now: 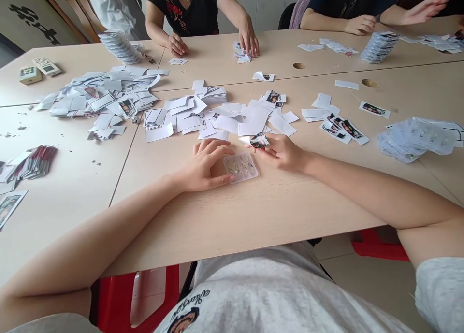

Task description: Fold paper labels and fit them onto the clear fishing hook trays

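Clear glossy plastic blister tray on smooth, matt laminate tabletop.

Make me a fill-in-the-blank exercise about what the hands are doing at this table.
The left hand and right hand lie either side of a clear plastic ____. Of the two, the ____ hand holds a dark printed piece. The seat under the table edge is ____.

Answers: tray; right; red.

The counter is light tan, and the paper slips on it are white, some with black lines. The little tray is clear with gold bits inside. The shirt is pale grey, the stool is bright red, and a co-worker's black shirt has red flowers.
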A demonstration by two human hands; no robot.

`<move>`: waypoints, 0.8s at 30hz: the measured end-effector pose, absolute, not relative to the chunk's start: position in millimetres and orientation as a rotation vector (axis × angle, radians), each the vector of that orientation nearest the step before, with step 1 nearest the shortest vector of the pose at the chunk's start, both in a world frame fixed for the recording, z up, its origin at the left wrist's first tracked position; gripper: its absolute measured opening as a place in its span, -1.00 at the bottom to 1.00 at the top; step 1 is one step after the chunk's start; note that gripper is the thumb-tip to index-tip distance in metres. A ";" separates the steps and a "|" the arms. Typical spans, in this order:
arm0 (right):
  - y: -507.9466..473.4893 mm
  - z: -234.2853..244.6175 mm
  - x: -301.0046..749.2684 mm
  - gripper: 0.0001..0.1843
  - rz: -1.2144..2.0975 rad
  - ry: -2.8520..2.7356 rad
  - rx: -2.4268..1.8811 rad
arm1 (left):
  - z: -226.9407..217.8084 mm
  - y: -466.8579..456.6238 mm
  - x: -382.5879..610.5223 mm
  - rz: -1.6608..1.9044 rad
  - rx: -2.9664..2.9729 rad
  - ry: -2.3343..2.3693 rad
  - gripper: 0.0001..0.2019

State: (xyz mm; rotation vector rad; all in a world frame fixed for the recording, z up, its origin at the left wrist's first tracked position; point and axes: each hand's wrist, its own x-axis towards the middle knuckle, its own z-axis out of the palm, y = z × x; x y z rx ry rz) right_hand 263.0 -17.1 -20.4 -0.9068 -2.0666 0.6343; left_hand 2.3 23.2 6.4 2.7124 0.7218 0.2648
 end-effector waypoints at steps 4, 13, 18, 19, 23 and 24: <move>-20.2 -13.1 267.4 -0.76 1.046 -1.986 -0.709 | 4.2 23.9 3.2 0.274 2.752 0.673 -0.48; -23.1 -2.2 260.2 -0.37 1.565 -1.431 -0.878 | 3.6 13.8 10.3 0.326 2.862 0.580 -0.45; -20.3 3.3 262.5 -0.30 1.725 -1.325 -0.801 | 3.8 14.6 10.1 0.291 2.880 0.483 -0.42; -20.3 3.8 263.3 -0.28 1.778 -1.324 -0.794 | 3.8 14.5 9.8 0.314 2.873 0.481 -0.43; -21.6 3.0 264.2 -0.25 1.967 -1.350 -0.747 | 5.3 11.5 10.7 0.589 2.723 0.580 -0.71; -22.1 2.5 263.7 -0.25 2.005 -1.361 -0.717 | 5.7 10.3 11.6 0.667 2.670 0.611 -0.72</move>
